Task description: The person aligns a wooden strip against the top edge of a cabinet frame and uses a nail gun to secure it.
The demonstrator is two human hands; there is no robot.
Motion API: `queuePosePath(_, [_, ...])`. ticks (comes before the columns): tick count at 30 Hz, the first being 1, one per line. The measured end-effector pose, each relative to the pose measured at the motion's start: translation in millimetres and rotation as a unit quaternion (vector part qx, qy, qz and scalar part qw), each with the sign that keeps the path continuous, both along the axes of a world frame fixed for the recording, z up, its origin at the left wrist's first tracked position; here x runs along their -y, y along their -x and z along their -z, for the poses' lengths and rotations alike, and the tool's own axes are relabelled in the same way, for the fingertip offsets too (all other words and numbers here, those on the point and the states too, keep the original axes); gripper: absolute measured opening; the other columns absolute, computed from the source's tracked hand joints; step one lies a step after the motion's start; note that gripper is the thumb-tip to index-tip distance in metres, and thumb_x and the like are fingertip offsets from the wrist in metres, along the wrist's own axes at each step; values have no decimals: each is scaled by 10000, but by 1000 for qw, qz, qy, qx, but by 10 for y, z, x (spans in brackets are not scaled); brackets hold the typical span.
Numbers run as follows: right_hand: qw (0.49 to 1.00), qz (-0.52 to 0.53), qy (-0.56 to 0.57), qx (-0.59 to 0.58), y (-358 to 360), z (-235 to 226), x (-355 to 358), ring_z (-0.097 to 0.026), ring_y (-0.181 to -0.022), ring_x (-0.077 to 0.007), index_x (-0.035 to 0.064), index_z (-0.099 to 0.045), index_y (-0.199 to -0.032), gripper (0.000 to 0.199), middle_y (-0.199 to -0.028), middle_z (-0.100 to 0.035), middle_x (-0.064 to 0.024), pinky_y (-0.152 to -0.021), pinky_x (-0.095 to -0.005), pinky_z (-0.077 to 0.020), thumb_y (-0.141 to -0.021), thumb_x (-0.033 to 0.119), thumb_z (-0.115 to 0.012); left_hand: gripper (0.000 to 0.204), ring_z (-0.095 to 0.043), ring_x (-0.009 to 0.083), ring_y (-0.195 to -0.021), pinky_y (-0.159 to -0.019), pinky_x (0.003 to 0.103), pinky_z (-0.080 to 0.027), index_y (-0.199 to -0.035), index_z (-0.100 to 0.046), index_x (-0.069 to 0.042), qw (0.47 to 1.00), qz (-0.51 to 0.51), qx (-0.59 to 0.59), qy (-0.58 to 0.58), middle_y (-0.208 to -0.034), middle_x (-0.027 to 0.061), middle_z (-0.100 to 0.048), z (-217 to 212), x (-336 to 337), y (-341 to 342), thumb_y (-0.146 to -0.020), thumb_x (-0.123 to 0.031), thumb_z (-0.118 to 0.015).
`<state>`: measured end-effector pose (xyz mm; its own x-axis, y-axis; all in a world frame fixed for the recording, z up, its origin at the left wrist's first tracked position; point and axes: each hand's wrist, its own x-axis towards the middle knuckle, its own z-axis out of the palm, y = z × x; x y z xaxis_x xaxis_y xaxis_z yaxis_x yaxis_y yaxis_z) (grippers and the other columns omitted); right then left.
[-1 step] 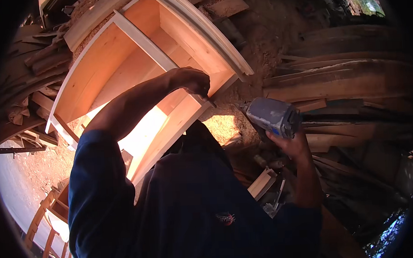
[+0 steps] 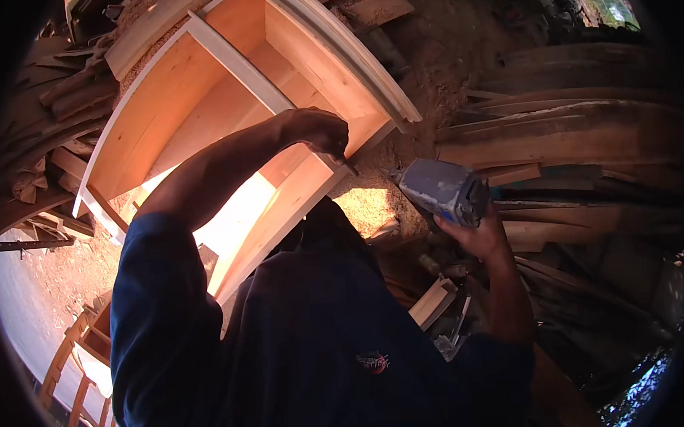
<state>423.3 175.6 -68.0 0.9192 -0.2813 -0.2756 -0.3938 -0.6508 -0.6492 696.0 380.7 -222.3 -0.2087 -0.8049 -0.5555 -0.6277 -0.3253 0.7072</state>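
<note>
Beside the wooden cabinet frame (image 2: 223, 119), the right hand (image 2: 476, 234) gripped a grey power tool (image 2: 442, 190) (probably heavy, best held by its body); the left hand (image 2: 319, 130) closed on the frame's rigid edge.

One open wooden cabinet frame (image 2: 223, 104), the landmark, with one pale divider board (image 2: 236, 62) crossing its interior, forming two compartments; two hands: one left hand (image 2: 319, 130) at the frame's near corner, one right hand (image 2: 476, 234) to the right of the frame; one grey power tool (image 2: 440, 190) in that right hand, just right of the same corner; one stack of long planks (image 2: 575, 134), number uncountable, further right of the frame; one heap of scrap offcuts (image 2: 55, 104), uncountable, left of the frame.
</note>
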Motion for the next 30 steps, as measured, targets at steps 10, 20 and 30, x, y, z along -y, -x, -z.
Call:
queuePosePath(10, [976,-66,-48,-201,-372,185,-348,-738,-983,-261,-16,-675,-1110,518,-1037,-744,-167,-862,-398,-578,-692,191,-902,553,-464,213,-445,-502,414,-420,-543,-603,-29,995,-11,-79,60,-482,78,-481,44,-96,33,-927,-419,-684])
queuePosePath(20, [981,-78,-3,-180,-430,313,-275,-741,-968,-273,5,-685,-1084,482,-1021,-745,-153,-845,-399,-578,-695,189,-902,557,-460,237,-504,-551,436,-432,-597,-635,5,994,23,-39,104,-507,93,-499,50,-103,-14,-942,-431,-665])
queuePosePath(30, [977,-97,-27,-190,-498,284,-288,-728,-981,-251,-17,-641,-1144,545,-1066,-727,-149,-859,-383,-575,-694,159,-893,574,-443,255,-536,-583,442,-447,-648,-658,34,997,9,-44,64,-532,111,-491,-43,-131,-22,-960,-447,-643])
